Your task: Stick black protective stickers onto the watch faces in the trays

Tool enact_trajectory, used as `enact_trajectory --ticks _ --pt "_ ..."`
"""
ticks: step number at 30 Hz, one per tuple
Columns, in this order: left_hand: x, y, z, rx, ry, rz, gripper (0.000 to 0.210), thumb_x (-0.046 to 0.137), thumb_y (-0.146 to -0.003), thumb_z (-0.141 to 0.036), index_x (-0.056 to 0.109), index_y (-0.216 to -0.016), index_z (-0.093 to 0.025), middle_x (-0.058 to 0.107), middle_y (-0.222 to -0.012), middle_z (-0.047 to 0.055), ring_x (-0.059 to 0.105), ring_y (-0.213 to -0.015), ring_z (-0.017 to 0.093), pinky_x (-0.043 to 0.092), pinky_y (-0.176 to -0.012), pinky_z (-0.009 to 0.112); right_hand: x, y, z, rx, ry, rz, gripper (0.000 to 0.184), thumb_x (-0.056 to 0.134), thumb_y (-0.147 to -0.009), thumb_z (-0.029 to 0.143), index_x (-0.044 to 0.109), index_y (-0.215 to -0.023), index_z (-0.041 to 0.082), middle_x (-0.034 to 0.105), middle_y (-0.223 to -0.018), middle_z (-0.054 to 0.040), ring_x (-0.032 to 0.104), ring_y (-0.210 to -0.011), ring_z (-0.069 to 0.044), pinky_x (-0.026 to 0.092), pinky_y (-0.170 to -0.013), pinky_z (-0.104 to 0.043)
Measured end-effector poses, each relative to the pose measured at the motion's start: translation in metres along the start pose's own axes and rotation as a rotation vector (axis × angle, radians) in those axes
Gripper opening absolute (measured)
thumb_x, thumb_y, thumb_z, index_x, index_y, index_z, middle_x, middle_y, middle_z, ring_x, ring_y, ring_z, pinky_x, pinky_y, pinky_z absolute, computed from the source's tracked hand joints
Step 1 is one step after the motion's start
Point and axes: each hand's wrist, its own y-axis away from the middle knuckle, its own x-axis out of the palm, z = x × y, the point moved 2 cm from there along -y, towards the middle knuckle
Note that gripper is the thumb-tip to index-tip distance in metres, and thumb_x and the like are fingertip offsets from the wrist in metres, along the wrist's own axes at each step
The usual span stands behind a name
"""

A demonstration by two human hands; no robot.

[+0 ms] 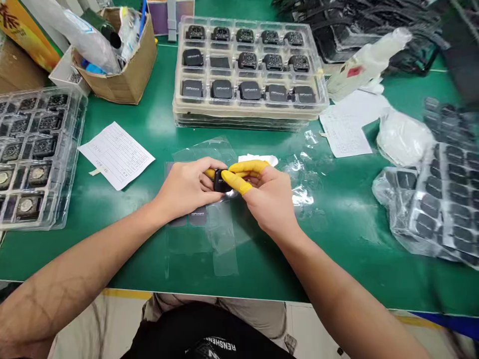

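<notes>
A small black square smartwatch body (221, 181) is held between both hands over the green table. My left hand (190, 183) is closed round its left side, with a yellow finger cot partly showing behind it. My right hand (270, 195) wears yellow finger cots on its thumb and fingers. Its fingertips pinch the watch body's upper right edge, hiding part of the face. Under the hands lie clear plastic film sheets (224, 249) and a dark printed screen film (198, 217) with white lettering.
A stacked clear tray (250, 110) of watch bodies stands ahead. Another tray (77, 149) is at the left, near a cardboard box (125, 85) and a paper slip (117, 154). To the right are a plastic bottle (368, 62), papers (346, 129) and bagged black pieces (430, 209).
</notes>
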Motion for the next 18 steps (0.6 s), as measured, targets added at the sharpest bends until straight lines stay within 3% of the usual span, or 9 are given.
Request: enact_trajectory --ticks 5,8,11,16,18 --pt "0.0 0.001 -0.002 -0.021 0.028 -0.003 0.045 0.085 -0.07 -0.016 0.076 -0.114 -0.018 0.072 -0.067 -0.007 0.072 -0.063 0.011 0.056 -0.065 0.019 -0.006 0.002 -0.002 -0.093 0.163 -0.108 0.063 0.096 -0.069 0.061 0.067 -0.115 0.028 0.068 -0.128 -0.009 0.071 -0.089 -0.019 0.064 -0.066 -0.032" --pt "-0.001 0.0 -0.004 -0.025 0.053 0.022 0.047 0.088 -0.067 -0.018 0.076 -0.112 -0.018 0.075 -0.07 -0.005 0.073 -0.065 0.012 0.056 -0.066 0.02 -0.003 -0.003 -0.005 -0.013 0.13 0.046 0.077 0.094 -0.068 0.065 0.059 -0.126 0.028 0.071 -0.108 -0.0044 0.068 -0.074 -0.016 0.06 -0.058 -0.03" --pt "-0.002 0.0 -0.005 -0.061 0.07 0.02 0.05 0.092 -0.065 -0.024 0.075 -0.112 -0.017 0.077 -0.075 -0.003 0.073 -0.066 0.013 0.057 -0.065 0.021 0.002 -0.008 -0.005 0.09 0.033 0.095 0.064 0.074 -0.086 0.073 0.055 -0.125 0.026 0.066 -0.079 0.0039 0.062 -0.055 -0.014 0.056 -0.053 -0.03" --pt "-0.002 0.001 -0.007 -0.105 0.038 0.049 0.049 0.093 -0.065 -0.023 0.074 -0.11 -0.018 0.074 -0.073 -0.003 0.07 -0.066 0.014 0.058 -0.067 0.024 0.004 -0.012 -0.006 -0.028 0.109 0.101 0.05 0.073 -0.092 0.058 0.056 -0.125 0.024 0.073 -0.087 0.001 0.064 -0.059 -0.013 0.053 -0.053 -0.027" --pt "-0.005 0.004 -0.011 -0.19 0.127 0.07 0.054 0.097 -0.065 -0.026 0.071 -0.112 -0.018 0.075 -0.078 0.0 0.073 -0.072 0.016 0.061 -0.071 0.027 0.0 -0.013 -0.008 -0.115 0.242 0.061 0.032 0.05 -0.107 0.047 0.056 -0.127 0.023 0.073 -0.081 0.001 0.062 -0.053 -0.013 0.051 -0.05 -0.027"
